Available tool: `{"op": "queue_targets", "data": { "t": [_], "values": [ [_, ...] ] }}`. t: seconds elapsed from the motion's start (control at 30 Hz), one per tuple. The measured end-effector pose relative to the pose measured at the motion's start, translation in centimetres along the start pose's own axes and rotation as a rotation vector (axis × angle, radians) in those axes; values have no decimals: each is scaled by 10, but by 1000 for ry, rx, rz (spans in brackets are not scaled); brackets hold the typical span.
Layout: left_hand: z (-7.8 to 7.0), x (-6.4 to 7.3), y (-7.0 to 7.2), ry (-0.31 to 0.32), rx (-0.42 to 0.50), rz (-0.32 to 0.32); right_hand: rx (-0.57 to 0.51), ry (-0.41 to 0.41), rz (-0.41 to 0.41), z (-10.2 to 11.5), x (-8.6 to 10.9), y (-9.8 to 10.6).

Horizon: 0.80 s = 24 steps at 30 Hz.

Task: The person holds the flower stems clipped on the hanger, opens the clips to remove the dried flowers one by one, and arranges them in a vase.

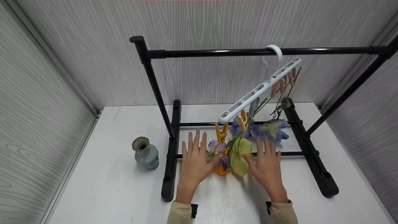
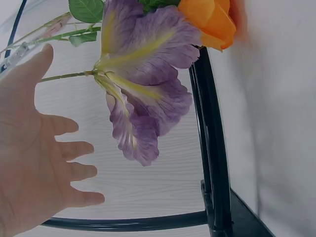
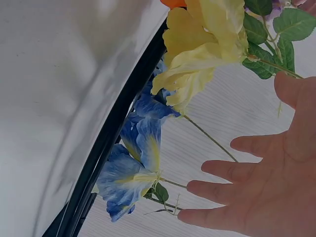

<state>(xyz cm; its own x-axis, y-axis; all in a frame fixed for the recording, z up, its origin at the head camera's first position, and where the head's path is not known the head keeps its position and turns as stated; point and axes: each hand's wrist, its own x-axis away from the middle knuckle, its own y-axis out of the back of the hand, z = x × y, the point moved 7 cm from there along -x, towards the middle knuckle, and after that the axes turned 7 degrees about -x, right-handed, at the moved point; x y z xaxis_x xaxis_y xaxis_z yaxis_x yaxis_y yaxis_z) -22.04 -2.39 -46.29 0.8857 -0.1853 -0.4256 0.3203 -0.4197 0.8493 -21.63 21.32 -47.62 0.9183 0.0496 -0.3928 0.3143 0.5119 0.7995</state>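
Both hands are held up with fingers spread, one on each side of flowers that hang head down from a white hanger (image 1: 261, 90). My left hand (image 1: 196, 165) is beside a purple flower (image 2: 143, 74), its thumb close to the stem in the left wrist view. Near my right hand (image 1: 268, 168) hangs a yellow flower (image 3: 207, 49), with the thumb by its stem. An orange flower (image 2: 210, 22) hangs low between the hands. Blue flowers (image 3: 133, 173) hang farther back, beyond the right fingertips. Orange clothespins (image 1: 221, 133) and pink clothespins (image 1: 274, 89) are on the hanger.
The hanger hooks over the top bar (image 1: 211, 53) of a black rack, whose feet (image 1: 169, 174) stand on the white table (image 1: 118, 193). A small blue-grey vase (image 1: 146, 157) stands left of the rack. Grey wood-grain panels (image 1: 202, 25) enclose the table.
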Motion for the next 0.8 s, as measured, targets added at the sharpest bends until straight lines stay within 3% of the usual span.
{"op": "queue_targets", "data": {
  "t": [0.27, 0.4, 0.63, 0.8],
  "values": [
    [-12, 1, 14, -118, 72, -222, -50, 56, -101, 7, 0, 11],
    [-15, 3, 19, -161, 128, -297, -71, 95, -150, 13, -1, 19],
    [-18, 4, 23, -219, 283, -345, -108, 178, -240, 36, -4, 41],
    [-17, 3, 22, -231, 358, -339, -173, 223, -318, 56, -4, 61]
  ]
}}
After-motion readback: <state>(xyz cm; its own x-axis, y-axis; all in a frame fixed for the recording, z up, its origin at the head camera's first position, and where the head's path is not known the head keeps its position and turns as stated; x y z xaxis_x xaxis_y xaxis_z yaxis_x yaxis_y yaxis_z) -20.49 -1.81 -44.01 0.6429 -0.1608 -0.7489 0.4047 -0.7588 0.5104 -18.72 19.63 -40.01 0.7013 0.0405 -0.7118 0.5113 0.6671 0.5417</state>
